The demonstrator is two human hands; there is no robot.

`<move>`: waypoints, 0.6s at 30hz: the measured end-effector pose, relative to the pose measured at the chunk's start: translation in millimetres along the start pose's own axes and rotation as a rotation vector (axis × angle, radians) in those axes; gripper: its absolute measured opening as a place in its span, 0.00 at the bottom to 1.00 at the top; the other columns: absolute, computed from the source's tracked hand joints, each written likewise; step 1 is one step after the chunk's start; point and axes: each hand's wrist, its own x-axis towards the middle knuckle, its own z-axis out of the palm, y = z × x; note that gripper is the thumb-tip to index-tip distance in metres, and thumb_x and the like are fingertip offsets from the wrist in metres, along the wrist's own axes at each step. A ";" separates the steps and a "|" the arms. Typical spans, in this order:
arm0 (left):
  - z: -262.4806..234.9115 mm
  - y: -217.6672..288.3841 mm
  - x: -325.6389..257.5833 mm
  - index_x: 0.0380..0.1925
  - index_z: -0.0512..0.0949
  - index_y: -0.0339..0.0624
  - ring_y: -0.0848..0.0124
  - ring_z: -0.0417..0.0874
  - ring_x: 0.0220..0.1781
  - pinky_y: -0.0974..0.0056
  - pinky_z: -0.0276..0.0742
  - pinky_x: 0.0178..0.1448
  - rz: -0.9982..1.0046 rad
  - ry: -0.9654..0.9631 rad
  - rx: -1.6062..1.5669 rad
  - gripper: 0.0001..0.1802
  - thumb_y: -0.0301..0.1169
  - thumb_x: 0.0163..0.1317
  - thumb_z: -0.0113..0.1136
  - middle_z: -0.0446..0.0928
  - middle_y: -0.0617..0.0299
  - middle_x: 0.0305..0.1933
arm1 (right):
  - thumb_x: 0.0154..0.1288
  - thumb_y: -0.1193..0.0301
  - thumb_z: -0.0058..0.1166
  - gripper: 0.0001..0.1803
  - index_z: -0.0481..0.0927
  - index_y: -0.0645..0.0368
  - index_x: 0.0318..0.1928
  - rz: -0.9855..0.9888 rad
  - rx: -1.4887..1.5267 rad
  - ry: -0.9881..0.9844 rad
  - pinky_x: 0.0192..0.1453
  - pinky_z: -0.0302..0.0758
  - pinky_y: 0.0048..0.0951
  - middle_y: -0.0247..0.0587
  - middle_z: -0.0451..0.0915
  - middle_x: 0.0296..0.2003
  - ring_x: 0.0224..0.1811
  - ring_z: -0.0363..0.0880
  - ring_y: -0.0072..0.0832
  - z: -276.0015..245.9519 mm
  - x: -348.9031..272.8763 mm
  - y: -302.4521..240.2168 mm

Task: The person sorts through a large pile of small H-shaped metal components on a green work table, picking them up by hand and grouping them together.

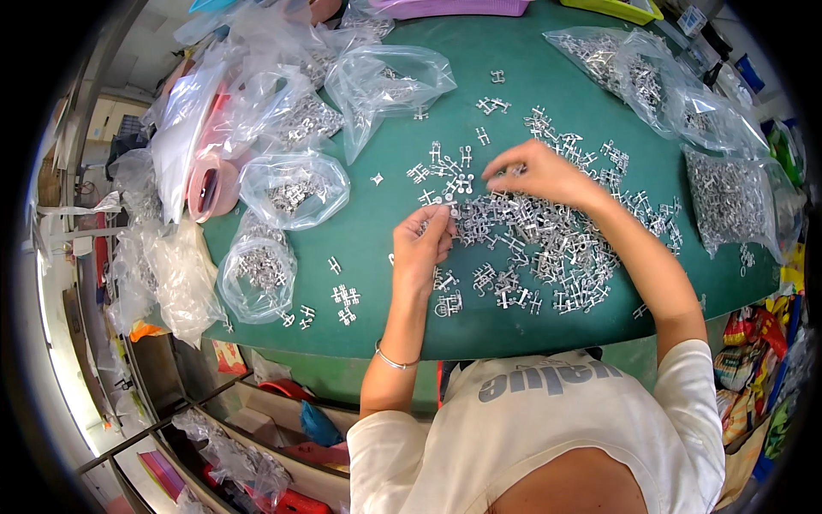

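Observation:
My left hand [421, 242] is closed in a pinch at the near left edge of a heap of small silver metal pieces [548, 244]. A small silver metal piece [453, 206] shows at its fingertips; the fingers partly cover it. Over the far side of the heap hovers my right hand [541, 174], its thumb and fingers curved and apart, with nothing visible between them. Just beyond my left hand lies a looser cluster of the same pieces [436, 160]. Some have round ends, others look like little H shapes.
Clear plastic bags of metal pieces stand on the green table [377, 317] at the left, such as an opened bag [257, 295]. More bags lie at the right, including a full bag [728, 201]. A pink container [214, 184] sits far left. Purple [454, 7] and yellow baskets [621, 8] line the back.

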 end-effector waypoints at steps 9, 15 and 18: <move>-4.3 -0.5 -5.7 0.31 0.75 0.37 0.86 0.60 0.16 0.79 0.50 0.17 0.008 0.029 0.014 0.07 0.30 0.61 0.55 0.72 0.67 0.23 | 0.55 0.70 0.58 0.09 0.82 0.65 0.32 0.171 -0.080 -0.010 0.31 0.72 0.27 0.39 0.81 0.25 0.25 0.77 0.25 1.8 -3.6 -13.9; 3.9 1.9 -8.1 0.28 0.74 0.37 0.85 0.59 0.17 0.78 0.49 0.17 -0.001 0.006 0.034 0.08 0.30 0.62 0.54 0.71 0.68 0.23 | 0.57 0.70 0.57 0.11 0.80 0.68 0.33 0.480 0.174 -0.027 0.34 0.69 0.22 0.33 0.79 0.24 0.28 0.72 0.17 -16.7 -23.4 -37.2; 4.2 1.0 -9.1 0.27 0.74 0.37 0.85 0.59 0.17 0.78 0.49 0.17 0.001 -0.024 0.025 0.08 0.30 0.62 0.54 0.71 0.68 0.23 | 0.57 0.69 0.57 0.11 0.81 0.67 0.33 0.316 0.057 0.020 0.39 0.71 0.23 0.36 0.79 0.26 0.30 0.74 0.20 -14.8 -29.7 -29.5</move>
